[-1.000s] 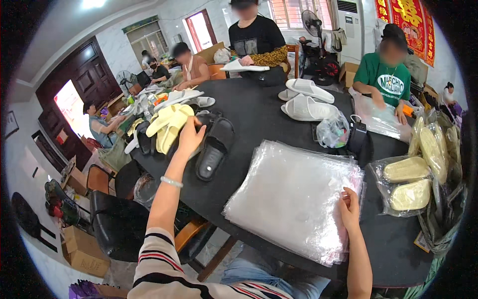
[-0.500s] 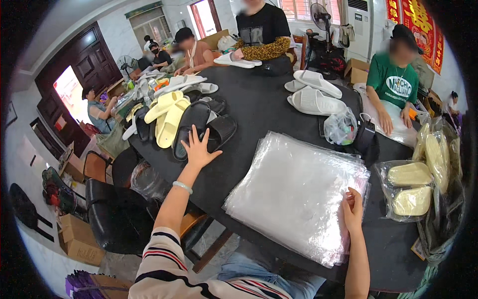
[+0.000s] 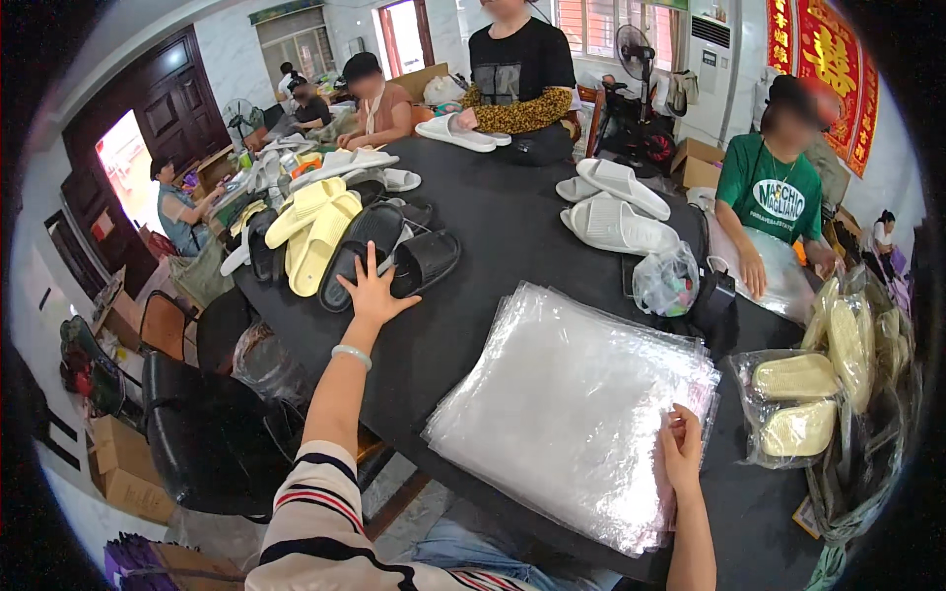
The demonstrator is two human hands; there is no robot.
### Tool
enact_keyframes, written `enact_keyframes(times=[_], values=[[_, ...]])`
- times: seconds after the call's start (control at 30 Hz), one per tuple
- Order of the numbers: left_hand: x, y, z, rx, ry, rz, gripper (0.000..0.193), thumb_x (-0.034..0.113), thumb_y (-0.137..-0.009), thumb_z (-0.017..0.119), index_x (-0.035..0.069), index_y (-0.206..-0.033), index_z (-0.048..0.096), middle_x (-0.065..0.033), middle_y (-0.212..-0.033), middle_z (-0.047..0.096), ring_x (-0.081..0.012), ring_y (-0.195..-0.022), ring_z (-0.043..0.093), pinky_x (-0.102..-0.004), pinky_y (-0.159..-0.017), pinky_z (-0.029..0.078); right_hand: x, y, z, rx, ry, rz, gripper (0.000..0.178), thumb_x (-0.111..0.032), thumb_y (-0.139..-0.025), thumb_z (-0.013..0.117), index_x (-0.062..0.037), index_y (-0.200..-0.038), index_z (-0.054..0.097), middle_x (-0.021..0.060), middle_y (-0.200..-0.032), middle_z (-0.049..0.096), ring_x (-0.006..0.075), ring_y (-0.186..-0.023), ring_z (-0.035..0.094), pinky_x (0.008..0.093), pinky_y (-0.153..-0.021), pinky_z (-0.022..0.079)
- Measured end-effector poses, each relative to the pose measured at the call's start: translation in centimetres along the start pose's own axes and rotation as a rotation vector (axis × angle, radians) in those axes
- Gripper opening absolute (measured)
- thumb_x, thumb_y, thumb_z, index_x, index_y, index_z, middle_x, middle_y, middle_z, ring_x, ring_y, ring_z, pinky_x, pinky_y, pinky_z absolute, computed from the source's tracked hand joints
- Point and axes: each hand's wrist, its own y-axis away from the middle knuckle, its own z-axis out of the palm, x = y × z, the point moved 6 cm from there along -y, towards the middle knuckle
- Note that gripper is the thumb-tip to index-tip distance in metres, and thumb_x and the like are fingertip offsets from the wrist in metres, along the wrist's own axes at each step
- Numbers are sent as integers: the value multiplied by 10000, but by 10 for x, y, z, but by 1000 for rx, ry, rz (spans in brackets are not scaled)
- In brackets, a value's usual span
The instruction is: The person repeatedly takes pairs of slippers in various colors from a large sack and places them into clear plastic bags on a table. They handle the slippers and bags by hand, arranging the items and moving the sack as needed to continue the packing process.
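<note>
My left hand (image 3: pixel 374 295) is spread wide over a pair of black slippers (image 3: pixel 367 251), its fingers reaching onto them without closing. Yellow slippers (image 3: pixel 313 231) lie just left of that pair, partly overlapping. A broad stack of clear plastic bags (image 3: pixel 562 404) covers the near middle of the black table (image 3: pixel 498 227). Along the stack's right edge rests my right hand (image 3: pixel 682 448), fingers loosely bent and slightly apart, nothing visible in them.
Pale grey slippers (image 3: pixel 619 222) and a small knotted plastic bag (image 3: pixel 665 284) stand at the far right. Bagged yellow slippers (image 3: pixel 796 404) lie at the right edge. Across the table, one person holds white slippers (image 3: pixel 458 133); another in green handles clear plastic (image 3: pixel 774 271). Chairs (image 3: pixel 207 424) stand at left.
The view has shifted slightly, so the table items sit a little lower and further left. My left hand stays spread at the black slippers; my right stays on the bag stack.
</note>
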Motion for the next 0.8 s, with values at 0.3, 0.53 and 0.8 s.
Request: enact_keyframes(times=[0.3, 0.53, 0.8], values=[[-1, -30, 11, -31, -39, -69, 864, 687, -551, 752, 190, -1245, 624, -63, -1588, -91, -450, -1408, 159, -792, -992, 127, -1, -1, 1, -11, 68, -39, 405, 35, -850, 585, -20, -1244, 506, 11, -1046, 523, 81, -810, 457, 205, -684, 408], [8, -56, 11, -127, -53, -97, 901, 666, -564, 768, 192, -1305, 570, -47, -1586, -104, -405, -1418, 171, -765, -1020, 150, -5, -3, 0, -25, 77, -34, 396, 25, -849, 590, -12, -1235, 511, 9, -1021, 522, 78, -822, 460, 214, -686, 410], [26, -49, 10, 67, 29, -60, 879, 601, -677, 737, 174, -1389, 448, -180, -1571, 85, -392, -1420, 180, -729, -1010, 199, -14, -3, -2, -17, 249, -67, 389, -11, -838, 593, -10, -1221, 525, 134, -1028, 563, 233, -919, 550, 332, -817, 462]])
